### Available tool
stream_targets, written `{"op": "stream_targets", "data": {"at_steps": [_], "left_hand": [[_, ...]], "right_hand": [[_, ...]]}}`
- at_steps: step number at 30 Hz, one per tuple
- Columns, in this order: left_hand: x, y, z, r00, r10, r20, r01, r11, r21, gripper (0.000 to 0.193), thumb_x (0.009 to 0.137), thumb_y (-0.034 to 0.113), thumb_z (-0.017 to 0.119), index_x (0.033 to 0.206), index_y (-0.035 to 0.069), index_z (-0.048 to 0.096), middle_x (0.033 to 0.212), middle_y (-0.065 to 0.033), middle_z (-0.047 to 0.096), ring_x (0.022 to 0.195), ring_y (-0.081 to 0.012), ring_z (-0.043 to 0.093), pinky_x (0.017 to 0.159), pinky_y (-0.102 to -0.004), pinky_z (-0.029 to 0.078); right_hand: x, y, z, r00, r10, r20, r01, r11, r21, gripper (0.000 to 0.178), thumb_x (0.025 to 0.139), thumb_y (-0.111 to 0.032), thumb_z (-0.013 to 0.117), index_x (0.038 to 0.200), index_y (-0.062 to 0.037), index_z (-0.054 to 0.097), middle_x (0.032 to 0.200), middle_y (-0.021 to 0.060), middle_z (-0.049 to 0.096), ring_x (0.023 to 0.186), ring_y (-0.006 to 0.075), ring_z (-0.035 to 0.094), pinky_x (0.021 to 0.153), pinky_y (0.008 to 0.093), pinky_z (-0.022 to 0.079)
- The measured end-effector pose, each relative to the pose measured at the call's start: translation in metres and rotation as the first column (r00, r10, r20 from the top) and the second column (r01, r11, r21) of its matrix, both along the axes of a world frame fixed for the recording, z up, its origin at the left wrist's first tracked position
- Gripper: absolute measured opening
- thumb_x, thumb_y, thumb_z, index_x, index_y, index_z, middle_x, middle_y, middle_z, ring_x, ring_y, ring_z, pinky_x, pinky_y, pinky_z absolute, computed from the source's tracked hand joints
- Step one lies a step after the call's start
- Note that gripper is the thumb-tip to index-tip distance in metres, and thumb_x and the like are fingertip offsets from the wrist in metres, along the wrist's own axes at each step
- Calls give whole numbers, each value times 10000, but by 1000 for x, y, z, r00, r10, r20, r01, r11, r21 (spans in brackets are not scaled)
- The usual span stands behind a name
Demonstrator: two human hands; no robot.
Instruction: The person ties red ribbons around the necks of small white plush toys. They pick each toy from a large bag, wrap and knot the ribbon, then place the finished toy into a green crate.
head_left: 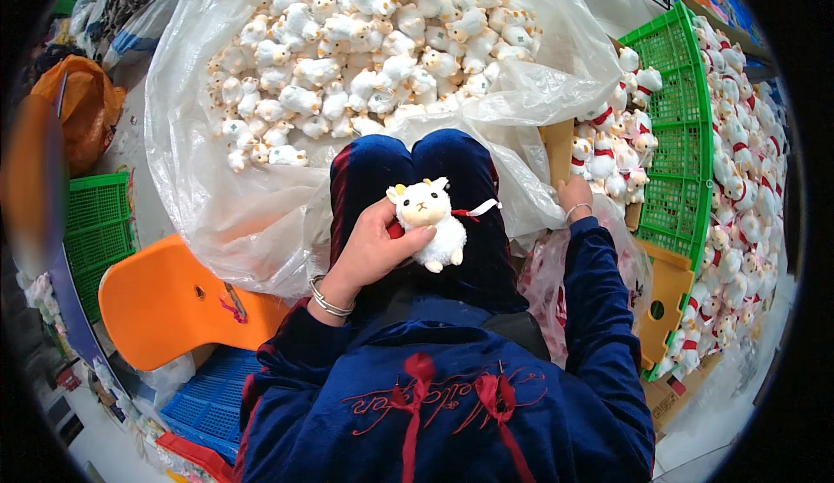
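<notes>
White plush covers the toy sheep [436, 222], which is held by the left hand [369, 247] above the middle of the lap [479, 175]. Its body is gripped by the fingers, with the thumb laid across its front. The sheep's long axis is set nearly in line with the thighs, tilted slightly: the horned head is pointed toward the knees and leaned left, the feet toward the waist, the face turned upward. A red ribbon [466, 213] with a white end is stretched rightward from its neck. By the near end of a cardboard edge [559, 153], beside red-collared toys [608, 160], the right hand [574, 196] is placed, fingers curled; whether anything is gripped cannot be told. Beyond the knees, more white toys [373, 57] are heaped on clear plastic sheeting [252, 231].
</notes>
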State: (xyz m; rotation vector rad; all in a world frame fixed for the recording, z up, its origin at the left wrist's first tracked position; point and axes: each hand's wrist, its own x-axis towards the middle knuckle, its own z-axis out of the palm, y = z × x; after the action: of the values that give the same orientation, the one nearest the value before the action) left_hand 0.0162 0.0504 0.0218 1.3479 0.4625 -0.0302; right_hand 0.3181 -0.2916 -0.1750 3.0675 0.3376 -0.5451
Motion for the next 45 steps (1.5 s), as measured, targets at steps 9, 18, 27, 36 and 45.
{"op": "stream_targets", "data": {"at_steps": [9,18,27,36,45], "left_hand": [[6,4,-11,994,12,106,-8,999,-33,362,940,193,727,1259,29,674,1200,-53,710,1100,-130,639,981,-343,519],[3,38,-14,994,68,83,-71,997,34,406,965,248,715,1293,28,623,1206,-49,685,1107,-126,622,995,-323,497],[2,33,15,982,124,139,-132,990,51,453,924,267,761,1276,20,620,1191,-71,690,1099,-145,640,986,-333,513],[-14,37,12,985,13,173,-28,996,85,426,920,279,758,1233,6,662,1138,-56,711,1039,-127,645,940,-320,519],[-19,40,14,991,-51,127,32,989,144,451,908,367,766,1153,-7,705,1026,-56,735,935,-104,651,840,-301,528]], "right_hand": [[39,-154,-72,715,692,100,-689,721,-64,280,965,-83,491,1187,-45,657,1234,183,649,1141,323,610,924,432,507],[72,-62,-4,946,323,14,-320,929,184,311,773,-205,794,942,14,652,867,191,657,859,442,627,824,468,508],[-65,145,190,900,436,18,-296,578,761,100,897,-12,663,829,15,596,805,80,586,750,115,529,676,276,430],[-152,233,264,602,793,-89,-333,351,875,266,946,-194,638,1124,3,620,963,122,658,878,233,643,798,332,508],[-143,223,237,498,755,-427,-54,519,853,316,967,-192,628,1188,30,665,993,87,721,874,147,651,793,304,522]]}}
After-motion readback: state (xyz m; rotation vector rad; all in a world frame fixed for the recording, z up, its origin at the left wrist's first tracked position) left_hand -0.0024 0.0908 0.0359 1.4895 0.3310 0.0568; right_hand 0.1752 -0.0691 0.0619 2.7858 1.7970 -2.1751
